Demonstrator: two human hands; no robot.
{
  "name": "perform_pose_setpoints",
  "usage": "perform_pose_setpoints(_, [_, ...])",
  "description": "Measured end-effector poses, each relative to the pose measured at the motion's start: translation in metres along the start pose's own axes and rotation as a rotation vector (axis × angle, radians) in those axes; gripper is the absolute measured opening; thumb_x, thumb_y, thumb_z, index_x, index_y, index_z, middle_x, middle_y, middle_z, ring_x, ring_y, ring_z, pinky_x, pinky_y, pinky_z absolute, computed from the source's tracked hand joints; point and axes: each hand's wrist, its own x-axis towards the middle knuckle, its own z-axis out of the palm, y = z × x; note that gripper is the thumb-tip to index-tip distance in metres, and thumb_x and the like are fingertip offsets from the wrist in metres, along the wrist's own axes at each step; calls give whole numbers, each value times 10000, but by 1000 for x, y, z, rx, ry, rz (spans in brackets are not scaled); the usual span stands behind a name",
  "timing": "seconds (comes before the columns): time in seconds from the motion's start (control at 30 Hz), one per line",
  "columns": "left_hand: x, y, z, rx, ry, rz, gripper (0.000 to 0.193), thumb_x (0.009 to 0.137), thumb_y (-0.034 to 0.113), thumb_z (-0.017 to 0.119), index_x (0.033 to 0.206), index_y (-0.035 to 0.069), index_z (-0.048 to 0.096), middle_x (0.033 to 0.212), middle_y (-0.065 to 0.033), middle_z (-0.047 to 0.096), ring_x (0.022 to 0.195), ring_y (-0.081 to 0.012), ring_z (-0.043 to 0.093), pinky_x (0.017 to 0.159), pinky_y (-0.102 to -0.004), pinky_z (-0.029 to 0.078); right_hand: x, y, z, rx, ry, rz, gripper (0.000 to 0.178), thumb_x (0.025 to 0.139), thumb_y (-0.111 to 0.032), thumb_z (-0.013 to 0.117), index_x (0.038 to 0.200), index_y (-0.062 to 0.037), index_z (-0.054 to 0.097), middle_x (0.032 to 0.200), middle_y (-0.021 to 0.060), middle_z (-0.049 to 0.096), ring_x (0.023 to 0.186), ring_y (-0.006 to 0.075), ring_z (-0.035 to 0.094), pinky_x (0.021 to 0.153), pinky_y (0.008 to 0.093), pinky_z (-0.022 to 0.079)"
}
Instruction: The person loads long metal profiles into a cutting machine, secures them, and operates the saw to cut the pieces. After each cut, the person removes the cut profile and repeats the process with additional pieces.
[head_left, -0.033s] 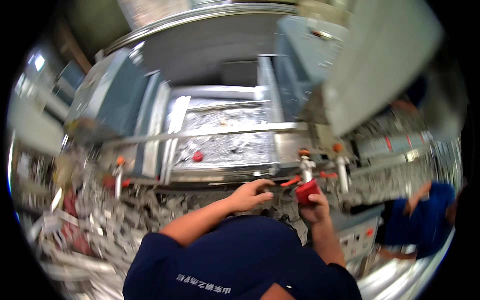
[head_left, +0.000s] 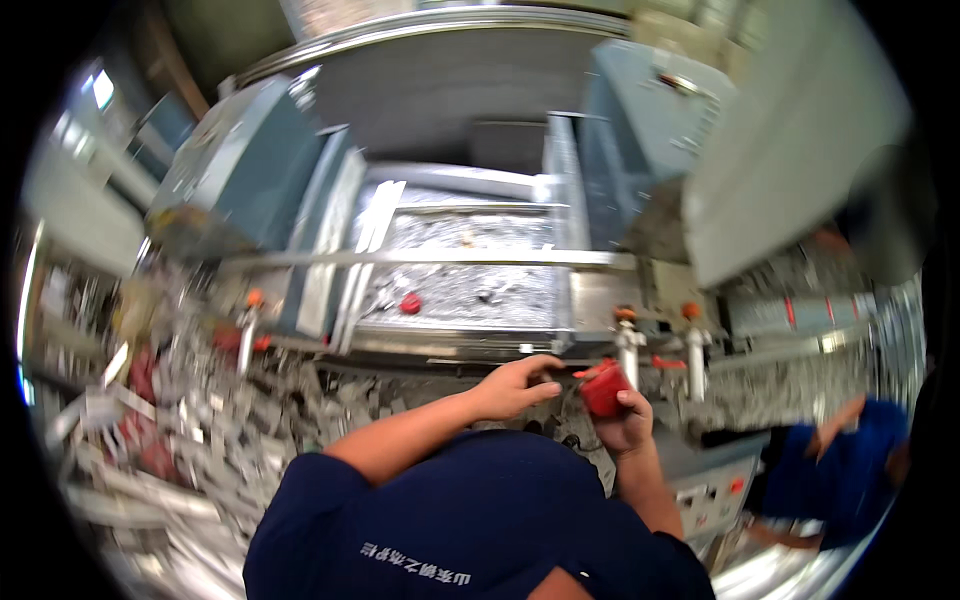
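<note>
In front of my body, my right hand [head_left: 627, 428] grips a palm-sized red object [head_left: 605, 388], with the thumb along its right side. Blur hides its exact kind. My left hand [head_left: 512, 388] is just left of it, empty, with its fingers curved and thumb apart. A gap separates the left hand from the red object. Behind both hands is a machine bed littered with metal shavings. A smaller red lump [head_left: 410, 303] lies on that bed.
A metal bar [head_left: 430, 258] crosses the machine bed between two grey-blue housings [head_left: 245, 165]. Orange-topped white valves [head_left: 627, 345] stand close beyond my right hand. Metal scrap [head_left: 225, 430] covers the floor at left. A person in blue [head_left: 860, 465] is at the right, near a control box [head_left: 715, 495].
The scene has shifted slightly rightward in the view. My right hand has brought the red object a little closer to my left hand, and more of its face shows.
</note>
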Motion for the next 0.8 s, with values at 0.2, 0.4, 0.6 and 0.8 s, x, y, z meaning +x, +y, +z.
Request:
perform_pose_setpoints(0.2, [-23, -14, -29, 93, 136, -279, 337, 985, 327, 606, 1090, 16, 681, 796, -27, 650, 689, -94, 565, 623, -272, 473, 50, 53, 21, -490, -135, 415, 544, 867, -213, 576, 1361, -26, 448, 1050, 90, 609, 946, 190, 603, 825, 325, 495])
perform_pose_setpoints(0.4, [-57, -43, -57, 177, 243, -264, 333, 863, 337, 742, 911, 15, 672, 714, -36, 612, 651, -115, 554, 594, -297, 455, 88, 87, 35, -1103, -429, 436, 548, 958, -275, 623, 1406, -22, 433, 1006, 30, 565, 830, 103, 511, 742, 266, 443])
perform_pose_setpoints(0.6, [-130, 9, -178, 200, 487, -324, 200, 818, 226, 699, 906, 48, 686, 781, -56, 635, 740, -146, 579, 673, -327, 475, 125, 61, 76, -1887, -387, 440, 418, 878, -171, 614, 1270, -35, 567, 1155, 194, 651, 1038, 276, 632, 891, 383, 496])
perform_pose_setpoints(0.8, [-289, 33, -406, -95, 1838, 388, 390, 911, 110, 602, 1257, -49, 519, 1110, -184, 637, 1065, -273, 633, 966, -400, 495, 156, -12, 100, -1853, -42, 480, 184, 906, -131, 636, 957, 36, 695, 659, 43, 624, 573, 128, 576, 552, 309, 474])
